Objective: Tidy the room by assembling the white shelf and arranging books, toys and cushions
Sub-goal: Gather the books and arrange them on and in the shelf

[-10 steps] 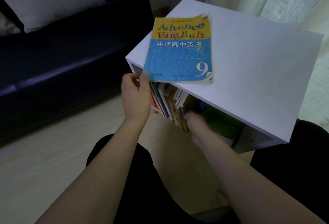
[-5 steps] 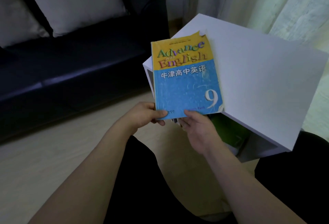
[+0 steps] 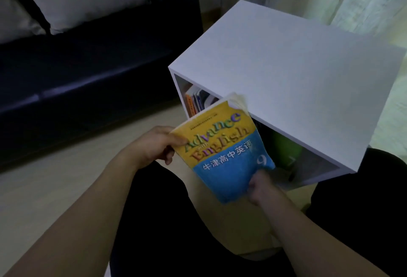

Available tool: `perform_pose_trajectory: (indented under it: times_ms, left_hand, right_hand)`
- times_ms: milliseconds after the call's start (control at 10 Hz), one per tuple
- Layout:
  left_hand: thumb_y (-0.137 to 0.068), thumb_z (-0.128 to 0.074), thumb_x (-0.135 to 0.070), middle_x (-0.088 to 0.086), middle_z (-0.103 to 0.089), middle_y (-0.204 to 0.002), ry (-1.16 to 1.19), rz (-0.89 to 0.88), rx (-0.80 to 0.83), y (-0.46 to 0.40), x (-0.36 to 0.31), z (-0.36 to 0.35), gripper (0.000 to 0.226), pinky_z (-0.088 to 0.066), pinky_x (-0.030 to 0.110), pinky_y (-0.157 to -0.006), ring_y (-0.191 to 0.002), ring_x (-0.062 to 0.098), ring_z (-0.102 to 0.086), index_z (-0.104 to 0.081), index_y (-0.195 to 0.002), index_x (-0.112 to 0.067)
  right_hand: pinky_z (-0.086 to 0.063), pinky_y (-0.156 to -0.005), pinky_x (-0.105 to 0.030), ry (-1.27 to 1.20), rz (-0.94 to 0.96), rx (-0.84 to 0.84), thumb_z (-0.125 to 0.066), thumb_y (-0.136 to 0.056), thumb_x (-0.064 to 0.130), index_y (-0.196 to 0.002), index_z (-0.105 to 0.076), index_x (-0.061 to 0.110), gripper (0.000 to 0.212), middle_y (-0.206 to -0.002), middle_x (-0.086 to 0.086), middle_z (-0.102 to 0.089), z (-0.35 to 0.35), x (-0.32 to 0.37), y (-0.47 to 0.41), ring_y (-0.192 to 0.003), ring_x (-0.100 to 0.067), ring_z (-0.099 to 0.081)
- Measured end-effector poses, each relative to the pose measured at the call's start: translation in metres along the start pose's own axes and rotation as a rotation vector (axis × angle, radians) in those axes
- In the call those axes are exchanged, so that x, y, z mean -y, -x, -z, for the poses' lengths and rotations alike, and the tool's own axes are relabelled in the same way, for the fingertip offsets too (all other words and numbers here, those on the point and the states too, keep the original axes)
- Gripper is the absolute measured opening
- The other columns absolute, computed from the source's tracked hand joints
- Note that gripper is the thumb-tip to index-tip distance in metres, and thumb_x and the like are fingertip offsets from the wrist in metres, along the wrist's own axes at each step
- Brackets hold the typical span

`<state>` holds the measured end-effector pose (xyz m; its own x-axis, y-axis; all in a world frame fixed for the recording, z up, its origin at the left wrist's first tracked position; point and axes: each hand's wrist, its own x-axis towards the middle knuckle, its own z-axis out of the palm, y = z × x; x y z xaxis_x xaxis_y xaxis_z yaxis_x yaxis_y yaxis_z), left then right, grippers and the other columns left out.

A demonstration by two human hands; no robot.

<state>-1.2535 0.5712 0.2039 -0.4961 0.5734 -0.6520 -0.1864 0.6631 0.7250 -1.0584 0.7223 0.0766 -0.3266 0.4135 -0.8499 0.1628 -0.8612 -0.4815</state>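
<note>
The top of the white shelf (image 3: pixel 297 74) is bare, so a hand could go there. Its open front is partly blocked. A row of books (image 3: pixel 197 100) stands inside by the left wall. A green thing (image 3: pixel 285 148) sits inside nearer the right. The big book (image 3: pixel 224 151), held by both hands, covers the gap between them. The floor (image 3: pixel 44 188) left of the shelf is open, up to the dark sofa (image 3: pixel 77 74).

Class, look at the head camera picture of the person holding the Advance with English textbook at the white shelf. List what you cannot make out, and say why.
Head view:
- Row of books inside the white shelf: titles too small and dim; the textbook covers the rest.
- Green object in the shelf: what it is stays hidden by shadow and the shelf top.
- Right hand: blurred, fingers partly behind the textbook.
- Left hand: fingers under the cover are hidden.
</note>
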Motion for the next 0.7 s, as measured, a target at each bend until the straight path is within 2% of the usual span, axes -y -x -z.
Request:
perform_pose_trajectory:
  times_ms: [100, 200, 300, 400, 500, 600, 700]
  left_hand:
    - [-0.093, -0.062, -0.026, 0.006, -0.06, -0.066, -0.459, 0.021, 0.079, 0.003, -0.003, -0.018, 0.012, -0.045, 0.029, -0.047, -0.042, 0.014, -0.048, -0.07, -0.092, -0.016]
    - [-0.097, -0.054, -0.03, 0.002, -0.067, -0.073, -0.618, -0.056, 0.058, 0.002, -0.011, -0.052, 0.02, -0.046, 0.025, -0.043, -0.047, 0.01, -0.058, -0.067, -0.099, -0.014]
    - [-0.099, -0.048, -0.029, 0.005, -0.065, -0.078, -0.735, -0.188, -0.01, -0.007, -0.019, -0.083, 0.021, -0.046, 0.022, -0.04, -0.061, 0.014, -0.063, -0.064, -0.1, -0.014]
    - [-0.097, -0.05, -0.024, 0.001, -0.063, -0.084, -0.859, -0.366, -0.102, -0.019, -0.033, -0.105, 0.012, -0.049, 0.02, -0.05, -0.067, 0.009, -0.06, -0.06, -0.099, -0.018]
    - [-0.092, -0.056, -0.018, 0.0, -0.059, -0.084, -0.934, -0.469, -0.211, -0.035, -0.05, -0.119, 0.009, -0.056, 0.029, -0.061, -0.071, 0.012, -0.06, -0.056, -0.102, -0.018]
    - [-0.09, -0.056, -0.012, 0.005, -0.063, -0.089, -0.991, -0.489, -0.307, -0.052, -0.054, -0.125, 0.022, -0.059, 0.038, -0.066, -0.074, 0.019, -0.064, -0.054, -0.112, -0.012]
    - [-0.091, -0.057, -0.01, 0.01, -0.065, -0.092, -1.027, -0.44, -0.346, -0.062, -0.047, -0.128, 0.032, -0.06, 0.04, -0.067, -0.076, 0.024, -0.066, -0.05, -0.121, -0.008]
  right_hand:
    - [-0.055, -0.075, -0.04, -0.12, -0.102, 0.005, -0.04, -0.098, 0.038, -0.108, -0.061, 0.016, 0.033, -0.125, -0.008, -0.063, 0.015, -0.009, -0.033, -0.092, -0.03, -0.066]
    - [-0.053, -0.079, -0.04, -0.12, -0.239, -0.005, -0.032, -0.102, 0.028, -0.128, -0.053, 0.009, 0.039, -0.133, -0.014, -0.058, 0.021, -0.006, -0.036, -0.101, -0.032, -0.064]
    - [-0.039, -0.09, -0.039, 0.128, -0.109, -0.124, -0.023, -0.103, 0.014, -0.141, -0.036, -0.003, 0.043, -0.144, -0.021, -0.042, 0.01, 0.009, -0.015, -0.082, -0.025, -0.053]
    - [-0.038, -0.098, -0.039, 0.07, -0.069, -0.161, -0.028, -0.103, 0.015, -0.142, -0.035, 0.002, 0.042, -0.143, -0.017, -0.04, 0.009, 0.018, -0.029, -0.081, -0.021, -0.049]
    - [-0.036, -0.104, -0.041, 0.022, -0.105, -0.122, -0.039, -0.1, 0.016, -0.12, -0.053, 0.009, 0.025, -0.126, -0.012, -0.051, 0.003, 0.034, -0.041, -0.114, -0.027, -0.048]
    - [-0.042, -0.093, -0.039, 0.061, -0.094, -0.051, -0.04, -0.097, 0.009, -0.088, -0.055, 0.009, 0.017, -0.092, -0.009, -0.056, -0.008, 0.054, -0.047, -0.094, -0.024, -0.054]
    - [-0.046, -0.068, -0.03, 0.165, -0.034, 0.005, -0.037, -0.098, 0.013, -0.082, -0.047, 0.014, 0.019, -0.086, -0.004, -0.05, -0.017, 0.069, -0.059, -0.073, -0.017, -0.05]
